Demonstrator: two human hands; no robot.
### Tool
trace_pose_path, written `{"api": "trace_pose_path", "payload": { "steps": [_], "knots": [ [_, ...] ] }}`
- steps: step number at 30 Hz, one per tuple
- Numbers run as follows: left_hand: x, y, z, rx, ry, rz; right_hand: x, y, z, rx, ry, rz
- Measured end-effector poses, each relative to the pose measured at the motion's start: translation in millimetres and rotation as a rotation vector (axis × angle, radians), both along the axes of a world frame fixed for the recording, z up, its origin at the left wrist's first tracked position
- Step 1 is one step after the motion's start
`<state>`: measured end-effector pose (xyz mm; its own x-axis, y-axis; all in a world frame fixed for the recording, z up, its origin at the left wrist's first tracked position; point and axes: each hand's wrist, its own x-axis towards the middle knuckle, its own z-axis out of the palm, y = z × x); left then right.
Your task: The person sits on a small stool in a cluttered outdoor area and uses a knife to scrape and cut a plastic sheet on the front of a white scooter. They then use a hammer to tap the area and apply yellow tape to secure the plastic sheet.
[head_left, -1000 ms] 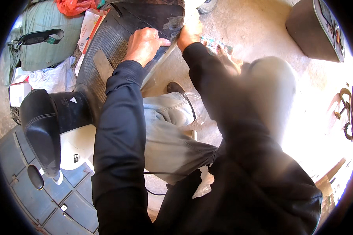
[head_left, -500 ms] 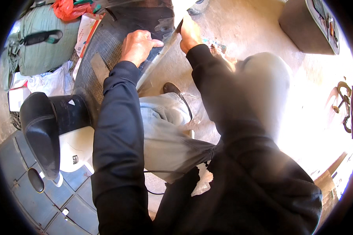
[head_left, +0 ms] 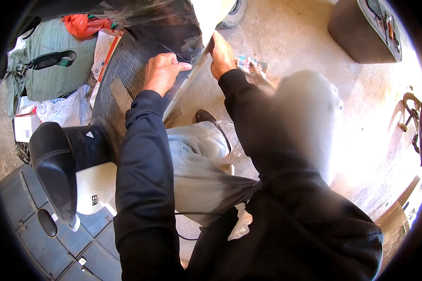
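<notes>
A scooter lies under me, with a black seat (head_left: 56, 164) and a dark ribbed footboard (head_left: 122, 79). A clear plastic film (head_left: 164, 28) covers the footboard and the front panel. My left hand (head_left: 163, 72) presses flat on the film over the footboard, fingers together. My right hand (head_left: 222, 55) grips the film's edge along the scooter's side trim (head_left: 185, 89), next to a pale body panel (head_left: 211, 11). Black sleeves cover both forearms.
A green bag (head_left: 49, 65) with a black handle, white rags (head_left: 63, 110) and a red cloth (head_left: 84, 25) lie at the left. A dark box (head_left: 365, 30) stands on the concrete floor at the upper right. Grey moulded panels (head_left: 28, 225) sit at the lower left.
Both hands have shifted slightly down and right in the picture along the footboard edge; the left hand has flattened onto the film. The view has tilted a little.
</notes>
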<state>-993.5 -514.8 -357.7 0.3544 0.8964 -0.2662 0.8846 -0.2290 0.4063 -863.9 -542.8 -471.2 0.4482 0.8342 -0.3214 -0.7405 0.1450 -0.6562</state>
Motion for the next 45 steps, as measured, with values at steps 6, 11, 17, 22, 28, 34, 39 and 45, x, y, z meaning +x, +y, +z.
{"api": "trace_pose_path", "payload": {
  "steps": [6, 11, 17, 22, 28, 34, 39, 45],
  "knots": [
    [0, -1, 2, 0.001, -0.011, -0.007, 11, -6, -10, 0.127, 0.108, 0.155],
    [5, -4, 6, -0.009, 0.015, 0.028, 17, -11, -1, 0.143, -0.073, 0.224],
    [1, 0, 3, -0.034, 0.018, 0.039, 11, -12, 10, 0.088, -0.119, 0.226],
    [4, 1, 2, -0.033, 0.003, 0.037, 9, -13, 12, 0.073, -0.096, 0.196],
    [2, 0, 3, -0.004, 0.003, 0.017, 15, -15, 11, 0.116, -0.138, 0.249],
    [2, -1, 3, -0.008, -0.003, 0.027, 14, -14, 11, 0.097, -0.135, 0.239],
    [2, -1, 2, -0.009, 0.004, 0.031, 13, -15, 13, 0.089, -0.136, 0.253],
    [5, -3, 5, -0.029, 0.014, 0.034, 14, -16, 10, 0.118, -0.136, 0.243]
  ]
}}
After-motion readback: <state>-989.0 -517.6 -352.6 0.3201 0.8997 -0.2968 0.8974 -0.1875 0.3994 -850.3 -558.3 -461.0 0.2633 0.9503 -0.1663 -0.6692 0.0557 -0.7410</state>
